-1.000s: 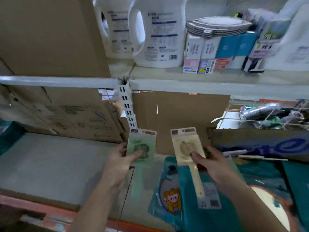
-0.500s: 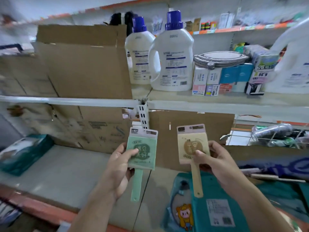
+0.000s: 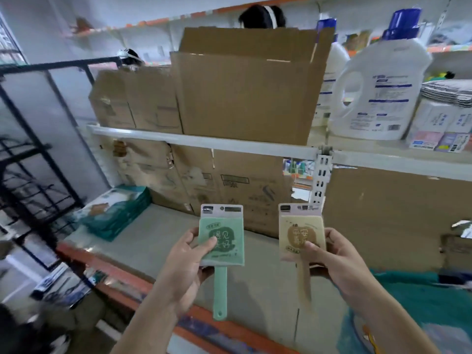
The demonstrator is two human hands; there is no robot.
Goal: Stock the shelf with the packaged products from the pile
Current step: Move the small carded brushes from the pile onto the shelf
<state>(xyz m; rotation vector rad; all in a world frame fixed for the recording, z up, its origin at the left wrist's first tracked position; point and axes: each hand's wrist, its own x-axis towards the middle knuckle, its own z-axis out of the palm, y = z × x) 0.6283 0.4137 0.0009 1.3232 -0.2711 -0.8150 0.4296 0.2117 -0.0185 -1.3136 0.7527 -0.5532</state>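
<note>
My left hand (image 3: 186,267) pinches a green packaged hand mirror (image 3: 222,241) by its square head, the green handle hanging down. My right hand (image 3: 337,261) pinches a beige packaged hand mirror (image 3: 297,231) the same way, thumb on its front. Both are held upright, side by side, above the grey lower shelf (image 3: 153,241). A teal pile of packaged products (image 3: 419,297) lies on the shelf at the lower right, partly hidden by my right forearm.
A teal pack (image 3: 115,213) lies at the shelf's left end. Flattened cardboard boxes (image 3: 242,85) line the back of both shelf levels. White detergent bottles (image 3: 380,85) stand on the upper shelf at right. A black metal rack (image 3: 38,162) stands to the left.
The view has swung up and to the left. Both hands keep the mirrors upright and have lifted them slightly; the teal pile has slid toward the right edge.
</note>
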